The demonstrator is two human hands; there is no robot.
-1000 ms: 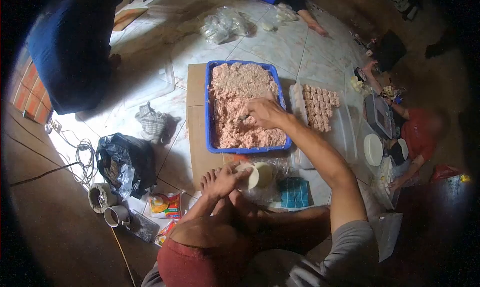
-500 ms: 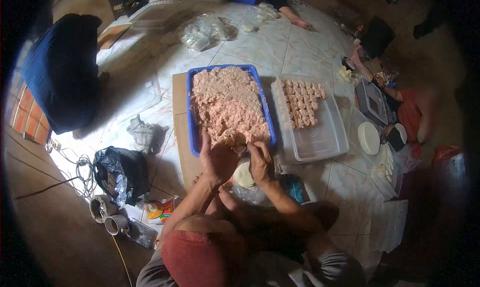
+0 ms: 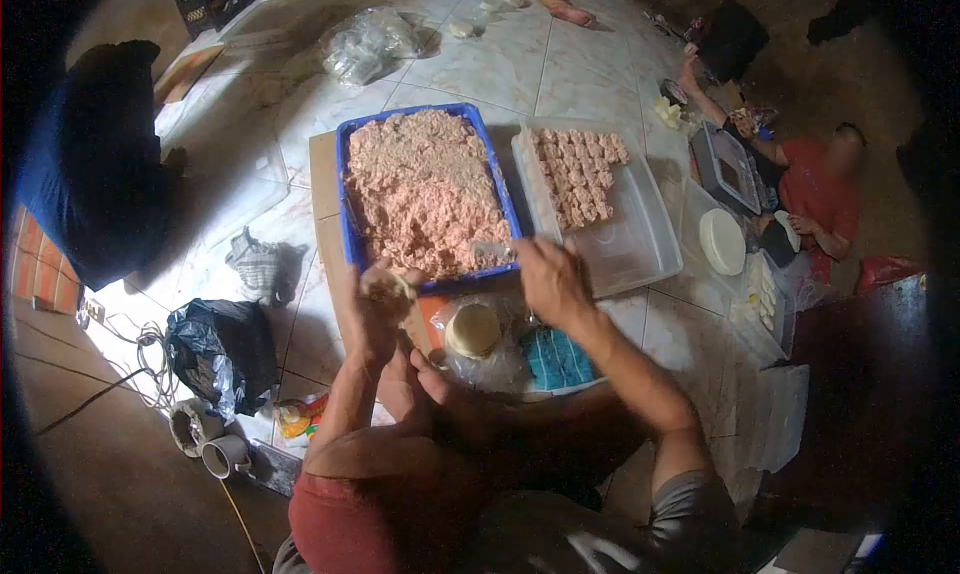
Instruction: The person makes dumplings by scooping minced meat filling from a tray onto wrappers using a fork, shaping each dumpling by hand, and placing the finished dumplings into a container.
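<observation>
A blue tray (image 3: 512,189) heaped with pinkish minced filling (image 3: 420,194) lies in front of me. At its near left corner, my left hand (image 3: 372,319) is curled round a round dumpling wrapper (image 3: 392,288) that seems to bear some filling. Over the near right corner, my right hand (image 3: 555,282) grips the handle of a small flat spatula (image 3: 488,248), whose blade touches the filling. Between the hands, close to my feet, sits a stack of round pale wrappers (image 3: 473,329) on clear plastic.
Right of the tray stands a clear plastic box (image 3: 630,269) partly filled with rows of shaped dumplings (image 3: 577,174). A teal packet (image 3: 557,358) lies below it. At left are a black plastic bag (image 3: 222,349) and a mug (image 3: 226,455). A co-worker (image 3: 820,199) sits at far right.
My right hand has drawn apart from the left and moved right, bringing the spatula to the filling. My left hand has shifted left with the wrapper. The whole view has shifted slightly.
</observation>
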